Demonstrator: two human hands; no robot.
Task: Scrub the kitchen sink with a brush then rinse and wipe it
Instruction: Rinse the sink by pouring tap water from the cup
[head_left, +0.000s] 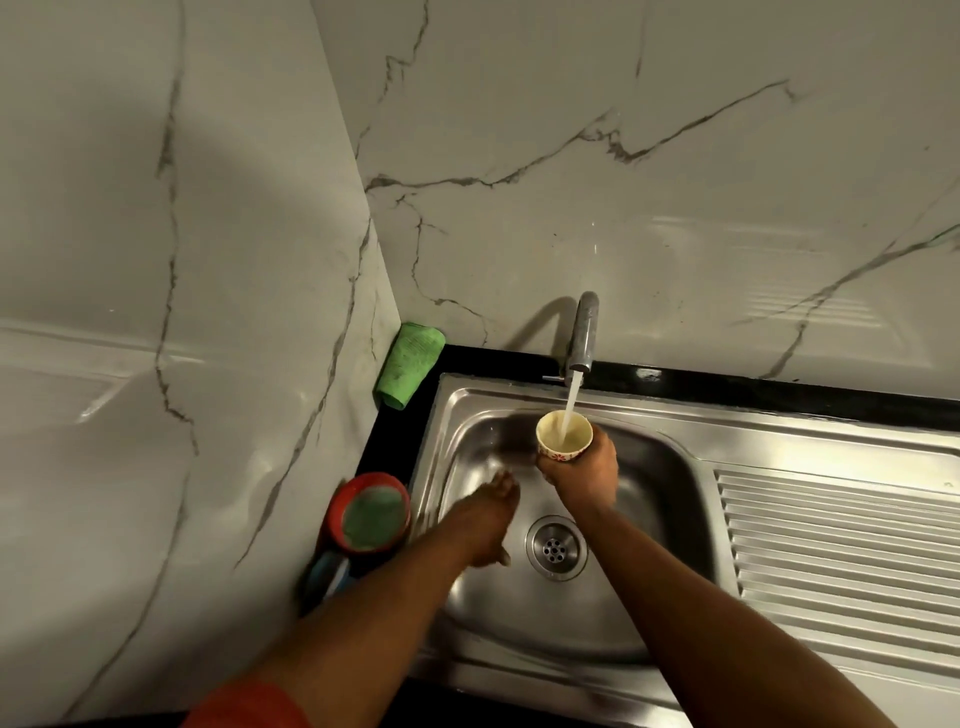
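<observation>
Sink (660, 467), lower centre: rinse step, apparently. Right hand (582, 475) grips cup (563, 436) filling under running tap (584, 332); left hand (488, 519) flat, empty, inside. Next likely: pour cupful over walls

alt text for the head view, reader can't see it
The right hand holds a small cup under the running tap over a steel sink, while the left hand reaches into it. A green cloth and a red tub sit at its left.
</observation>
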